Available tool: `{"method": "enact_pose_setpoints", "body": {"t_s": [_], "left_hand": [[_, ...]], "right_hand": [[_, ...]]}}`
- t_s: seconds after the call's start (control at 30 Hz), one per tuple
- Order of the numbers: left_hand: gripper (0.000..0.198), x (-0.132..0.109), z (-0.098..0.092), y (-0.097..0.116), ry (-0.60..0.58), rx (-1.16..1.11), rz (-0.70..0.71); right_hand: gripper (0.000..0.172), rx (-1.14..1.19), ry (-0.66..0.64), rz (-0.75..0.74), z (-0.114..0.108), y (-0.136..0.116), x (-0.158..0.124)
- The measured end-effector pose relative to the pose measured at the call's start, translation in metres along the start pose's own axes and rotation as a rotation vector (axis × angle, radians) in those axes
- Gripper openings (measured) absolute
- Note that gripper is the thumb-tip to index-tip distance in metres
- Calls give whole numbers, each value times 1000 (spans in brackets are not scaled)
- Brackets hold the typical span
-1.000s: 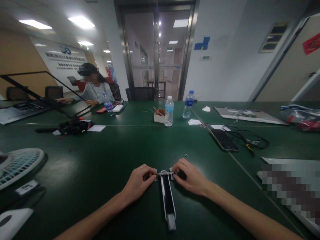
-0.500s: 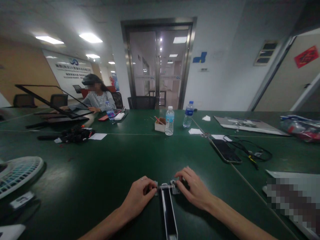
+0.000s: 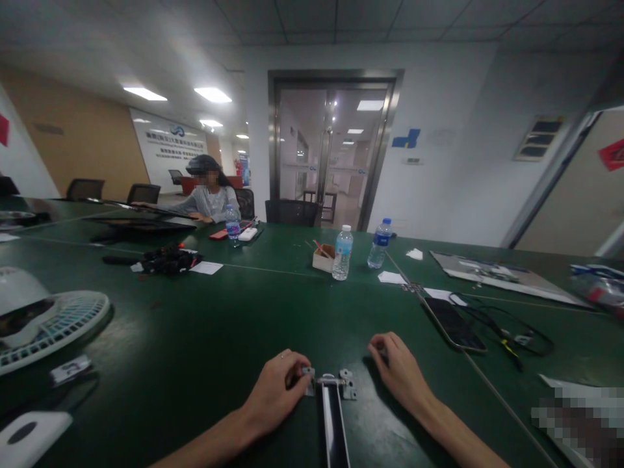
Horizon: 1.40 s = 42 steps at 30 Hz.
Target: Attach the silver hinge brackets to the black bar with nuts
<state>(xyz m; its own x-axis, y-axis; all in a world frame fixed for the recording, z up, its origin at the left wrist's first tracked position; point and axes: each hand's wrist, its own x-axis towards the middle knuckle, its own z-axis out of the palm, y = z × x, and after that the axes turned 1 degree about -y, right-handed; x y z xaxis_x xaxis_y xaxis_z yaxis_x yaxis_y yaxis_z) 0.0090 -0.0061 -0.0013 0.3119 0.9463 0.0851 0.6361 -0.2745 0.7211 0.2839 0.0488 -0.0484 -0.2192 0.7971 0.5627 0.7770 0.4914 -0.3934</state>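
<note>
A long, narrow metal frame [image 3: 333,429] with a dark inside and pale edges lies on the green table, its near end cut off by the picture's bottom edge. Its far end carries a crosswise rod and a small metal hinge bracket on either side. My left hand [image 3: 277,393] pinches the left bracket [image 3: 309,381] between thumb and fingers. Off to the right of the right bracket [image 3: 348,385], and apart from it, is my right hand [image 3: 400,370]. Its fingers are curled in toward the thumb; whatever they hold, if anything, is hidden.
Ahead stand a water bottle [image 3: 342,253], a small box [image 3: 322,259] and a second bottle [image 3: 380,244]. A phone [image 3: 453,322] and cables [image 3: 511,331] lie right. On the left is a fan [image 3: 63,325]. Across the table sits a person [image 3: 212,198] wearing a headset.
My right hand has let go of the right bracket and moved away to the right. My left hand stays at the left bracket. The view has tilted up and turned slightly left.
</note>
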Motion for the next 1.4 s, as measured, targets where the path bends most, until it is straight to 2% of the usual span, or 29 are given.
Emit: {"method": "enact_pose_setpoints", "body": {"t_s": [0.1, 0.17, 0.23, 0.33, 0.43, 0.53, 0.67, 0.73, 0.83, 1.0, 1.4], "left_hand": [[15, -4, 4, -5, 85, 10, 101], [13, -9, 7, -9, 49, -2, 277], [13, -14, 8, -11, -38, -14, 463], [15, -18, 6, -10, -126, -15, 621], [16, -18, 3, -5, -142, -19, 658], [12, -15, 2, -2, -121, 3, 569], [9, -7, 1, -2, 33, 9, 123], [9, -3, 0, -2, 26, -8, -19], [9, 1, -1, -2, -40, 3, -41], [14, 3, -1, -1, -97, 4, 21], [10, 4, 1, 0, -92, 12, -56]], "right_hand": [[11, 50, 56, -196, -7, -37, -6], [9, 95, 40, -354, -10, -66, -15], [10, 134, 2, -488, -12, -90, -23], [12, 145, -5, -580, -11, -111, -29], [13, 148, 19, -584, -10, -115, -29], [12, 170, 3, -573, -10, -106, -25], [9, 151, -68, -479, -15, -78, -16], [9, 141, -147, -382, -19, -64, -11], [10, 147, -278, -277, -23, -52, -6], [6, 102, -412, -227, -24, -55, -6], [11, 132, -430, -239, -18, -50, -7]]}}
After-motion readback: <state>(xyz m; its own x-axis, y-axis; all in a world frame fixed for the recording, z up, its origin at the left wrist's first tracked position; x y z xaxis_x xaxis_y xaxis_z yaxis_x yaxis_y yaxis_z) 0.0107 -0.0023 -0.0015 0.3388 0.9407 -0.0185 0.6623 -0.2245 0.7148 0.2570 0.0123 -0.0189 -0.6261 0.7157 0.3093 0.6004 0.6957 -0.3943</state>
